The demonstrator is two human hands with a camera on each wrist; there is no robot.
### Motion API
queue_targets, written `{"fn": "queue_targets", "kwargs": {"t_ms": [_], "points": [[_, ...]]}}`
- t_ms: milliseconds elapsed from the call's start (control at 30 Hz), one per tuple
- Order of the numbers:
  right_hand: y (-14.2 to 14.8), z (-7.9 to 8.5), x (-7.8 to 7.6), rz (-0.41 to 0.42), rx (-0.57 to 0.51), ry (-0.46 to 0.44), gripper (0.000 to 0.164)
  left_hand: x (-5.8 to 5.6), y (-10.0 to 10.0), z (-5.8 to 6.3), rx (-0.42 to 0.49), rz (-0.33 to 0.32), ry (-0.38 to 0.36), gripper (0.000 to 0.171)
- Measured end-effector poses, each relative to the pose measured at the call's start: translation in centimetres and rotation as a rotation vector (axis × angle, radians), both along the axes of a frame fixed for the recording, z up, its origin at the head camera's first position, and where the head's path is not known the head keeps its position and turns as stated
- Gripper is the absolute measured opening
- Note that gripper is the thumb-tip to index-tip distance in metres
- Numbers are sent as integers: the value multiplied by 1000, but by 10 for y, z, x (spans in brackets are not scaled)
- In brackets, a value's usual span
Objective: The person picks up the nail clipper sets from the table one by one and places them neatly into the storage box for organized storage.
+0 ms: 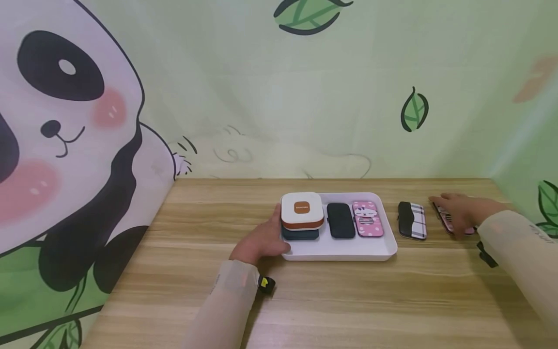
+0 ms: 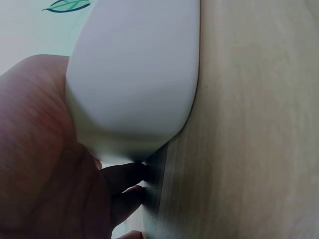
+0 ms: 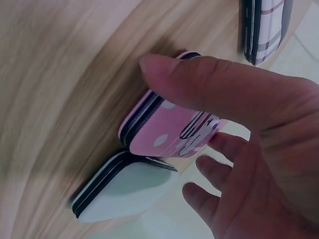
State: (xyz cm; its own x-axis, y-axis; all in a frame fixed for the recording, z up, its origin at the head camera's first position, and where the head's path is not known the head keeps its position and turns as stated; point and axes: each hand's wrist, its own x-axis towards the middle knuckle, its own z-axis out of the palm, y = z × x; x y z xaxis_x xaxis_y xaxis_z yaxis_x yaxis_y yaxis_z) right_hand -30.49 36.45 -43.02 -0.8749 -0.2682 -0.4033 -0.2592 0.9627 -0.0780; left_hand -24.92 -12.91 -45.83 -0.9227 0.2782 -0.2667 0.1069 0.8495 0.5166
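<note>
My left hand (image 1: 261, 237) grips the left end of a white tray (image 1: 340, 249), thumb at the front corner; in the left wrist view its palm lies against the tray's rounded wall (image 2: 134, 74). My right hand (image 1: 462, 211) is over a pink patterned case (image 3: 164, 127) at the table's right. In the right wrist view the thumb (image 3: 199, 84) crosses above the case, and the fingers (image 3: 219, 172) spread at its far side. Beside it lies a pale case with a black edge (image 3: 124, 186), hidden in the head view by my hand and arm.
The tray holds a white box with a brown band (image 1: 302, 211) on a dark case (image 1: 301, 234), a black case (image 1: 341, 220) and a pink cat case (image 1: 367, 219). Between tray and right hand lies a black-and-plaid case (image 1: 412, 220). A printed curtain (image 1: 261, 97) hangs behind the table.
</note>
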Motion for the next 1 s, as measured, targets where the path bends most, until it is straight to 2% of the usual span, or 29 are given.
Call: {"fn": "queue_targets", "kwargs": {"t_ms": [200, 400, 667, 733, 833, 1000], "points": [[5, -2, -3, -57, -25, -71, 120, -2, 0, -2, -3, -13, 10, 115], [6, -3, -7, -46, -30, -71, 121, -4, -1, -7, -2, -18, 21, 116], [9, -1, -5, -29, -133, -137, 119, -2, -1, -5, 7, -12, 20, 115], [10, 0, -4, -17, -139, -123, 118, -2, -1, -4, 12, -9, 14, 116], [11, 2, -1, -8, -98, -48, 115, -4, 0, -6, 14, -8, 7, 117], [8, 6, -1, -17, -40, 64, 112, -11, -2, -17, -8, -3, 0, 120]]}}
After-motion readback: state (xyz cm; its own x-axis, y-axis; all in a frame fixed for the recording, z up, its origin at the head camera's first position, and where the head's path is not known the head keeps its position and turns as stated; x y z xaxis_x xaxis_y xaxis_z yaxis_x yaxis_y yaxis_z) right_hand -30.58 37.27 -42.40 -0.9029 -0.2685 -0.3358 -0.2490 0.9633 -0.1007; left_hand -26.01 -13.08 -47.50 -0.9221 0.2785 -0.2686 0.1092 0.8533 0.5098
